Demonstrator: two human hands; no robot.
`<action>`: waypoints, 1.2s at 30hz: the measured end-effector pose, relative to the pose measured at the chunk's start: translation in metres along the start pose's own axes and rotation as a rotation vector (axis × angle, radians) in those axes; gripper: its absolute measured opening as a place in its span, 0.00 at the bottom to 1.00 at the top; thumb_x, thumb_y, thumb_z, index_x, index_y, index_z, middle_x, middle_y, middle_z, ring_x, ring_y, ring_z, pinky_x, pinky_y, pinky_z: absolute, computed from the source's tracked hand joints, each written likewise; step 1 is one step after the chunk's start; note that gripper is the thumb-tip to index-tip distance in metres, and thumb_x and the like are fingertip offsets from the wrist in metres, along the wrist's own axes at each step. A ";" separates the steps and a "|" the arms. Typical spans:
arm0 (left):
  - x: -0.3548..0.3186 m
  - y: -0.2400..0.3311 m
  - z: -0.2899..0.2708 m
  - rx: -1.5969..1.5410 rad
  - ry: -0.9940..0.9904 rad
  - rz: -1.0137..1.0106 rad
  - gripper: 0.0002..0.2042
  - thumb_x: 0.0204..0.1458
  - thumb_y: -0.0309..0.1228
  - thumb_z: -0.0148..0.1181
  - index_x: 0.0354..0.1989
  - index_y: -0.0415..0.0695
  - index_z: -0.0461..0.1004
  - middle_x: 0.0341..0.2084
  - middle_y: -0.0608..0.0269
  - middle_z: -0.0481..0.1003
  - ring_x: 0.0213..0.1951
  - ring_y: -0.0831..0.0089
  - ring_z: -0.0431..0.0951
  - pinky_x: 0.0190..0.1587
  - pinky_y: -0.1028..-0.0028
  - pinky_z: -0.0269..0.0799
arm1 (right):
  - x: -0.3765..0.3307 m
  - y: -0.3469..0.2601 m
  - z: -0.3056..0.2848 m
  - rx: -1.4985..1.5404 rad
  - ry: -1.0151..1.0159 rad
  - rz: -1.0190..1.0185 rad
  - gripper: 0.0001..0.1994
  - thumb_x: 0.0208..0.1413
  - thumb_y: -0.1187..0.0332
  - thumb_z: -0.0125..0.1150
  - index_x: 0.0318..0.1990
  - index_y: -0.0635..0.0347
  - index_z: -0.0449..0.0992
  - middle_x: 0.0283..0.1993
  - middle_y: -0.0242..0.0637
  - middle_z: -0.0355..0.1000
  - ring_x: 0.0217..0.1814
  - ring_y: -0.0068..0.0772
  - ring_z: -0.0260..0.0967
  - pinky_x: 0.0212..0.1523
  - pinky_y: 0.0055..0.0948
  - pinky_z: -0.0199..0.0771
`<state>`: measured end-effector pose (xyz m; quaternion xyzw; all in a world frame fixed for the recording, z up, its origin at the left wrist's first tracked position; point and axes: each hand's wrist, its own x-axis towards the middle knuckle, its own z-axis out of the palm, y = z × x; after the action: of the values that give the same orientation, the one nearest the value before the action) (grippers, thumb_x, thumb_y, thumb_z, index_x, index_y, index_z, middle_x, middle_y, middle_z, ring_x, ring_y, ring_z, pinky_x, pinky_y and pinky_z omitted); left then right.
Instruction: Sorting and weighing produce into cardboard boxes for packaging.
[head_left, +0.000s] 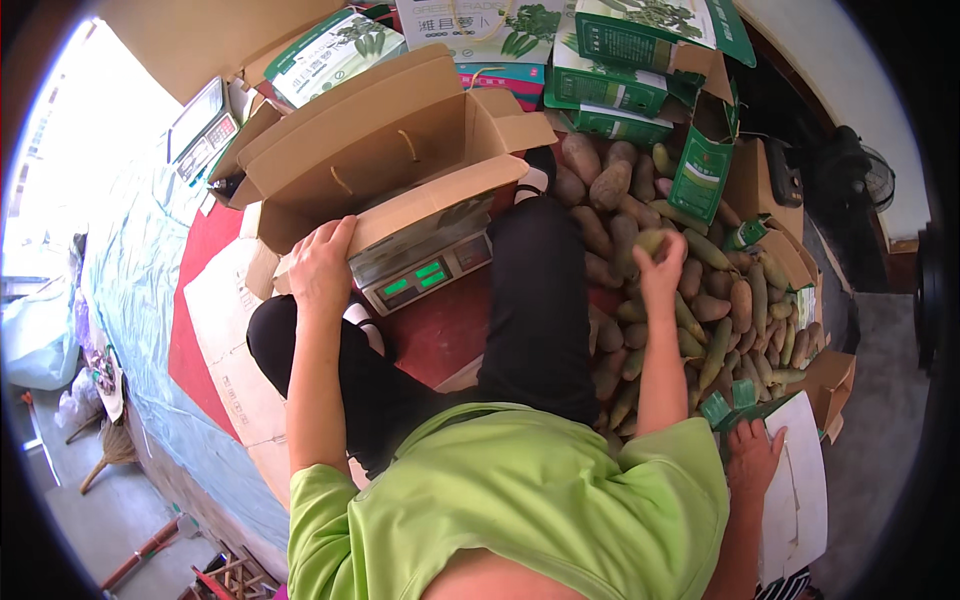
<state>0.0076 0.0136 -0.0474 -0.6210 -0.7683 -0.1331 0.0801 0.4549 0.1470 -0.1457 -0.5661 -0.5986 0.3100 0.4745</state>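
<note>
My left hand (pixel 322 268) is closed over the near left corner of an open brown cardboard box (pixel 435 208), gripping its flap. The box has rope handles and rests on a digital scale (pixel 425 280) with lit green displays. To the right, my right hand (pixel 662 268) pinches a green radish (pixel 650 241) above a large heap of radishes (pixel 712 308), some green and slender, others brown with soil. The box's inner floor is mostly hidden by its near flap.
Another person's hand (pixel 752 458) rests on a white and green carton (pixel 795 490) at lower right. Printed green cartons (pixel 610 85) are stacked at the back. A second scale (pixel 205 130) stands at far left, a black fan (pixel 855 175) at right, a broom (pixel 112 445) at lower left.
</note>
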 end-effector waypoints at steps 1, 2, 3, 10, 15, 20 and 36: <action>0.001 0.002 0.001 -0.003 0.002 0.001 0.16 0.47 0.22 0.50 0.45 0.51 0.74 0.39 0.65 0.76 0.45 0.64 0.76 0.50 0.65 0.68 | 0.017 -0.025 0.003 0.082 0.010 -0.003 0.25 0.44 0.81 0.64 0.51 0.63 0.62 0.48 0.37 0.66 0.51 0.31 0.65 0.52 0.31 0.66; 0.002 0.002 0.001 -0.010 0.009 0.010 0.16 0.47 0.22 0.50 0.45 0.51 0.74 0.39 0.65 0.76 0.45 0.64 0.76 0.49 0.65 0.68 | 0.032 -0.054 0.007 0.123 0.009 -0.075 0.25 0.45 0.81 0.63 0.51 0.62 0.62 0.48 0.38 0.66 0.51 0.30 0.65 0.52 0.30 0.67; 0.001 0.001 0.000 -0.011 0.015 0.015 0.16 0.47 0.22 0.50 0.45 0.51 0.74 0.39 0.65 0.76 0.44 0.64 0.76 0.49 0.65 0.69 | 0.046 -0.083 0.015 0.167 0.004 -0.146 0.24 0.46 0.81 0.63 0.52 0.62 0.61 0.48 0.38 0.66 0.51 0.30 0.65 0.52 0.29 0.67; -0.001 -0.001 0.002 0.014 0.018 0.020 0.16 0.47 0.23 0.50 0.45 0.51 0.74 0.39 0.65 0.76 0.44 0.64 0.76 0.49 0.65 0.69 | 0.099 -0.216 0.084 0.500 -0.144 -0.451 0.25 0.46 0.80 0.66 0.51 0.62 0.61 0.48 0.38 0.66 0.50 0.30 0.67 0.49 0.30 0.73; 0.003 0.001 -0.001 0.005 0.001 0.016 0.16 0.47 0.22 0.49 0.45 0.51 0.74 0.40 0.65 0.76 0.45 0.64 0.76 0.49 0.65 0.68 | 0.096 -0.231 0.161 0.316 -0.350 -0.562 0.24 0.43 0.74 0.68 0.48 0.58 0.65 0.43 0.40 0.71 0.47 0.34 0.70 0.47 0.31 0.72; 0.000 0.000 -0.003 0.013 -0.017 0.000 0.16 0.47 0.23 0.49 0.45 0.51 0.74 0.40 0.65 0.76 0.45 0.64 0.76 0.50 0.65 0.68 | 0.075 -0.229 0.225 0.142 -0.554 -0.584 0.24 0.43 0.71 0.68 0.48 0.56 0.65 0.43 0.41 0.71 0.46 0.35 0.71 0.47 0.32 0.72; 0.004 0.002 -0.002 0.045 -0.066 -0.027 0.20 0.46 0.20 0.49 0.47 0.54 0.74 0.40 0.66 0.76 0.43 0.64 0.76 0.47 0.65 0.69 | 0.103 -0.185 0.199 0.195 -0.602 -0.323 0.15 0.48 0.66 0.64 0.43 0.63 0.75 0.38 0.39 0.76 0.38 0.28 0.73 0.40 0.26 0.73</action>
<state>0.0085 0.0173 -0.0442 -0.6127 -0.7816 -0.0963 0.0666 0.2101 0.2494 -0.0266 -0.2996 -0.7608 0.4397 0.3716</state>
